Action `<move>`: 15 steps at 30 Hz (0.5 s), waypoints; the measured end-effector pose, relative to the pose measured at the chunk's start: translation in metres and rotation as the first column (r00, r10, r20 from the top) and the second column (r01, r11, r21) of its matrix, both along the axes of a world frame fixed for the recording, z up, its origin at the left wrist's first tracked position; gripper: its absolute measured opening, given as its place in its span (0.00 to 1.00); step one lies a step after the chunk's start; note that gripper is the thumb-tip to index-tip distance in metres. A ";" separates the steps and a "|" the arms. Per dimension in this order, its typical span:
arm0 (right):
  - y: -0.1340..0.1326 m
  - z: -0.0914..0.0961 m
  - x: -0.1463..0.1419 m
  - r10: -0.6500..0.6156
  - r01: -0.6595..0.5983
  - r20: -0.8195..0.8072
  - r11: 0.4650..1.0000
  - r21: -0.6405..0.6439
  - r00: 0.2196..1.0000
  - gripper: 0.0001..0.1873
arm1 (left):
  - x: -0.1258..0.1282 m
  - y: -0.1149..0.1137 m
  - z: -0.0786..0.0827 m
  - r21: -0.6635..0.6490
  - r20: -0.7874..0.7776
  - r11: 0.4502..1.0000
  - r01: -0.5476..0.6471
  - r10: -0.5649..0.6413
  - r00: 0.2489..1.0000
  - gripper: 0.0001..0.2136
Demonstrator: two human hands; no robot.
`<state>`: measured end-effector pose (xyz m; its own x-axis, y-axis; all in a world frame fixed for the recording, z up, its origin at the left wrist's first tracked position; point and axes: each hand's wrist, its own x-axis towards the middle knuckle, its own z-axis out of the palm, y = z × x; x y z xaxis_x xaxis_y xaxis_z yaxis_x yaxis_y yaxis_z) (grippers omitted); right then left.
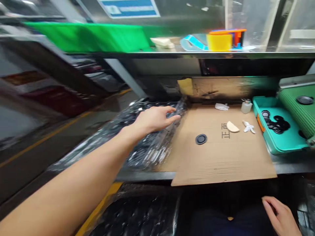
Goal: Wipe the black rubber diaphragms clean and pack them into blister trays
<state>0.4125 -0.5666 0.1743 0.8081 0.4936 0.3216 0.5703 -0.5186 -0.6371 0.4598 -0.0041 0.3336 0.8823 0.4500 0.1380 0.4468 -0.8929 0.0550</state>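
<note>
My left hand reaches forward over a clear plastic bag full of black round parts, fingers stretched out and touching the bag's top. Its fingers hold nothing. My right hand rests low at the bottom right, below the bench edge, fingers loosely apart and empty. A single black round part lies on the cardboard sheet to the right of the bag.
A teal tray with several black rings stands at the right, beside a green machine. A small bottle, white scraps and a beige piece lie on the cardboard. A shelf above carries a yellow tub. Another bag of black parts sits below.
</note>
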 end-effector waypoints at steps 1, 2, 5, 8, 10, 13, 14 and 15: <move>0.013 0.008 0.014 0.079 -0.080 -0.044 0.996 -0.034 0.996 0.12 | 0.011 -0.018 0.002 -0.026 -0.030 0.999 0.047 -0.048 0.998 0.29; 0.031 0.020 0.031 0.149 -0.151 -0.043 0.987 -0.054 0.988 0.12 | 0.023 -0.038 0.003 -0.054 -0.049 0.994 0.099 -0.102 0.994 0.28; 0.110 0.055 0.097 0.182 -0.166 0.093 0.974 -0.155 0.979 0.13 | 0.066 -0.103 0.005 -0.118 -0.047 0.965 0.236 -0.243 0.969 0.27; 0.191 0.067 0.170 0.028 0.031 0.181 0.948 -0.318 0.983 0.16 | 0.105 -0.168 0.010 -0.130 -0.014 0.928 0.350 -0.354 0.935 0.24; 0.227 0.058 0.211 -0.044 0.107 0.157 0.901 -0.421 0.987 0.25 | 0.127 -0.208 0.017 -0.105 0.006 0.888 0.447 -0.449 0.893 0.22; 0.250 0.032 0.243 -0.053 0.091 0.096 0.890 -0.447 0.994 0.22 | 0.162 -0.264 0.032 -0.071 0.095 0.789 0.611 -0.604 0.791 0.20; 0.251 0.024 0.246 -0.030 0.069 0.098 0.901 -0.428 0.995 0.20 | 0.177 -0.282 0.036 -0.078 0.155 0.745 0.662 -0.647 0.746 0.20; 0.250 0.017 0.247 -0.001 0.046 0.110 0.913 -0.405 0.994 0.19 | 0.195 -0.300 0.040 -0.097 0.230 0.697 0.710 -0.678 0.698 0.20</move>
<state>0.6598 -0.3165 0.1917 0.7938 0.5808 0.1806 0.6066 -0.7340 -0.3056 0.6551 -0.3044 0.3733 0.9220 -0.2529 0.2931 -0.3275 -0.9132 0.2425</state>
